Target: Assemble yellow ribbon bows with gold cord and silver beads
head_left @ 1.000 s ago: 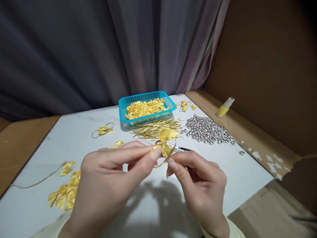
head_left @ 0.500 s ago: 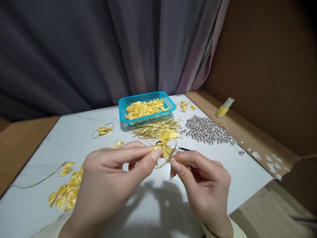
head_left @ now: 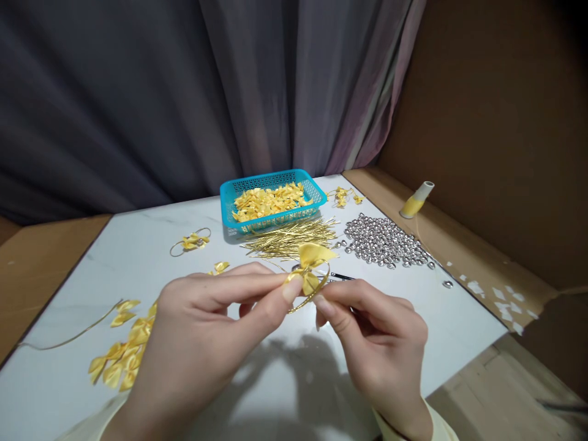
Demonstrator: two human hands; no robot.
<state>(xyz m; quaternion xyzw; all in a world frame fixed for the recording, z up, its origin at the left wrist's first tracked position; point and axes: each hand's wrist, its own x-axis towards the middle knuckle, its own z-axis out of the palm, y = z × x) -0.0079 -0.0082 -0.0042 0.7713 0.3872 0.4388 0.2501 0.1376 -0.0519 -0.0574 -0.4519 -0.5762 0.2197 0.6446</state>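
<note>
My left hand [head_left: 206, 340] pinches a small yellow ribbon bow [head_left: 311, 257] between thumb and forefinger, just above the white table top [head_left: 151, 233]. A thin gold wire loop [head_left: 316, 293] curls round the bow's underside. My right hand [head_left: 372, 343] meets it from the right, its fingertips closed on the wire loop right below the bow. Both hands hover over the table's near middle.
A blue basket [head_left: 229, 199] of yellow bows stands at the back, with a bundle of gold wires [head_left: 287, 239] in front of it and a heap of silver beads [head_left: 383, 242] to the right. Loose bows [head_left: 122, 352] lie at the left. A thread spool [head_left: 416, 201] stands by the brown wall.
The bow has tilted slightly and shifted a little to the right between my fingers. My right hand has drawn marginally lower and nearer.
</note>
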